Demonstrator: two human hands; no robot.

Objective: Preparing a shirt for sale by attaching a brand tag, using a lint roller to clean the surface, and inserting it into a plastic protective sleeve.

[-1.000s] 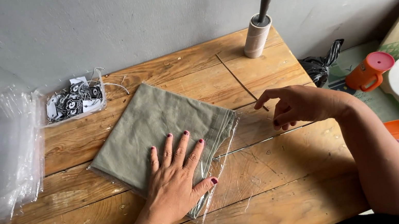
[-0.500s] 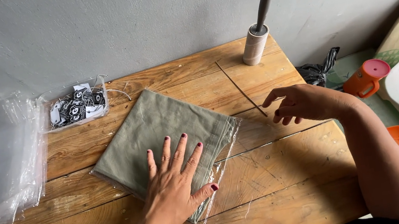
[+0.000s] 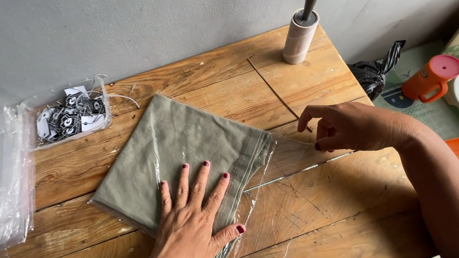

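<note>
l hand (image 3: 192, 227) flat on bagged cloth (image 3: 183, 138)

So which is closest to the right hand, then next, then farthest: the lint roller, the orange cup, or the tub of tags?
From the right hand:
1. Orange cup, on the floor off the table's right edge.
2. Lint roller, standing at the back by the wall.
3. Tub of tags, far left at the back.
</note>
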